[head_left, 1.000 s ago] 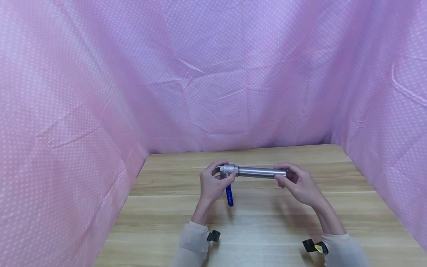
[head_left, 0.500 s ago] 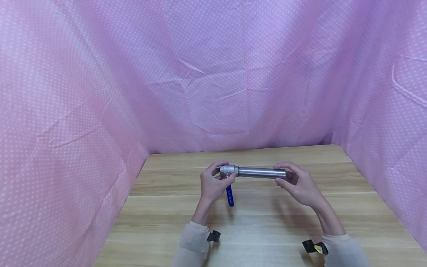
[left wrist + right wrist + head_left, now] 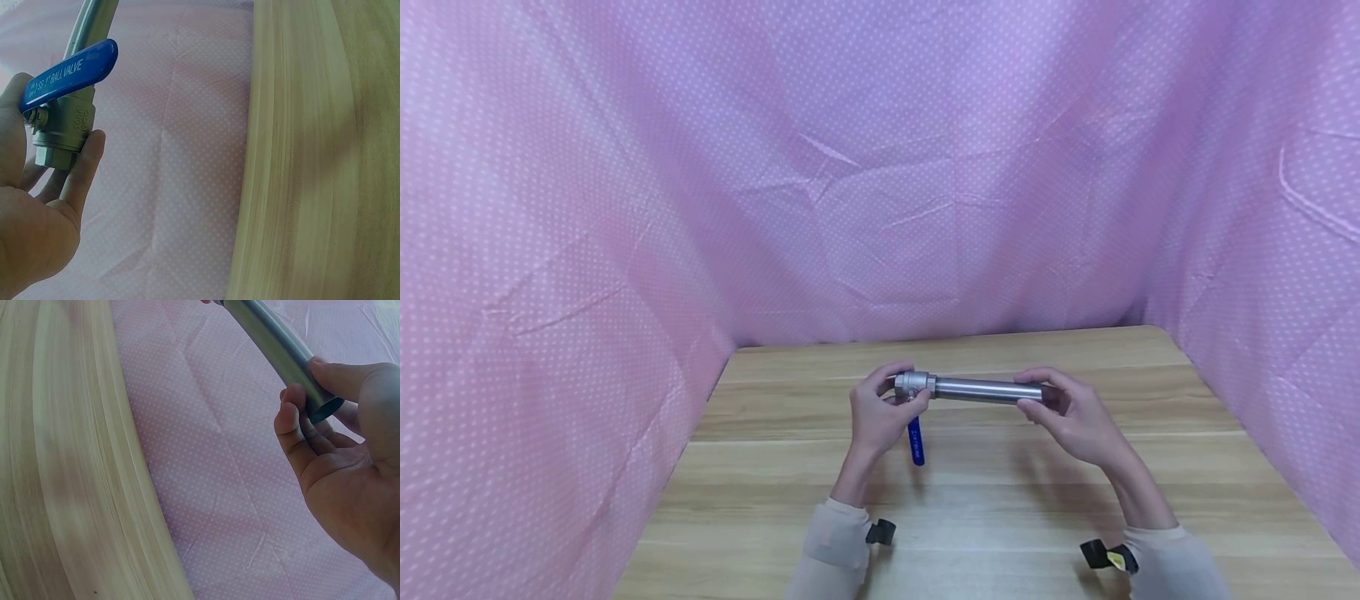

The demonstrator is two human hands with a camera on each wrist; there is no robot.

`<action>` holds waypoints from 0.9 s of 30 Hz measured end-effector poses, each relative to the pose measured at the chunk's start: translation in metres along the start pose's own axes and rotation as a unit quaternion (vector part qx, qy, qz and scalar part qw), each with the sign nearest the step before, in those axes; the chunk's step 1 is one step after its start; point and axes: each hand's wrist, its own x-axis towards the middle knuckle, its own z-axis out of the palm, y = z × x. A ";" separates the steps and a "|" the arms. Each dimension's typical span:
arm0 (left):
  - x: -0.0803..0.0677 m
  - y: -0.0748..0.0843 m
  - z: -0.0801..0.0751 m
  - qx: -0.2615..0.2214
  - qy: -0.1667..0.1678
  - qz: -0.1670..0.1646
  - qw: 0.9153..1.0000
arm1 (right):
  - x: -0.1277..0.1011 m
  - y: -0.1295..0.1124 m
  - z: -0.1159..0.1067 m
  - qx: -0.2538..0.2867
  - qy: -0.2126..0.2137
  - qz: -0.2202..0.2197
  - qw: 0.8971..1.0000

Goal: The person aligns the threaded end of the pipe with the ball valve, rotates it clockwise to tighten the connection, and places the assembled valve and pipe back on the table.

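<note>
Ball valve [image 3: 914, 386] and steel pipe [image 3: 987, 388] are seen joined in one line in the head view, held level above the desk [image 3: 1000, 500]; how tightly they are threaded cannot be told. The blue handle [image 3: 915, 441] hangs towards the near side.

In the left wrist view, the valve body [image 3: 62, 134] is gripped by the curled fingers of the left hand [image 3: 37, 206].

In the right wrist view, the pipe's open end [image 3: 322, 403] is pinched between thumb and fingertips of the right hand [image 3: 350, 481].
</note>
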 end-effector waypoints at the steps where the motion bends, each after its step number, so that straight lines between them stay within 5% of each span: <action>1: 0.000 0.000 0.000 0.000 0.001 -0.002 1.000 | 0.000 0.000 0.000 -0.002 0.001 0.000 1.000; 27: -0.006 0.003 0.000 0.001 -0.002 -0.015 1.000 | -0.003 0.008 0.004 -0.012 -0.030 -0.019 0.999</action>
